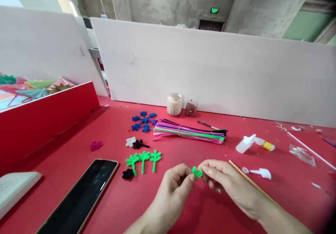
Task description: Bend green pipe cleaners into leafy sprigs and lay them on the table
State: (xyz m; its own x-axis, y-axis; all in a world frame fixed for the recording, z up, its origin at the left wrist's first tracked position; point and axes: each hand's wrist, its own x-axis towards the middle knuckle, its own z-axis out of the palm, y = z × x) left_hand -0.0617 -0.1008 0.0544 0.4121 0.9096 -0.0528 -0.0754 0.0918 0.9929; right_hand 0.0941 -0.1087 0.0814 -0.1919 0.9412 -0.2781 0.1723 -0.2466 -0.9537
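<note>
Between my two hands is a small green pipe cleaner (197, 172) bent into loops. My left hand (175, 188) pinches it between thumb and forefinger. From the other side, the fingertips of my right hand (223, 176) close on its right end. To the left lie several green pipe-cleaner flowers with stems (143, 160) and a black pipe-cleaner flower (128, 173). Farther back are a white flower (130, 142), a black stemmed flower (139, 144) and a blue snowflake-like piece (145, 120). A banded bundle of coloured pipe cleaners (189, 131) rests beyond my hands.
A phone (81, 195) lies at the left, near a magenta flower (96, 146). Two jars stand at the back, one whitish (174, 104), one clear (191, 108). On the right are a glue bottle (244, 144), a yellow-labelled bottle (265, 144), a white cap (262, 173) and a wooden stick (252, 181).
</note>
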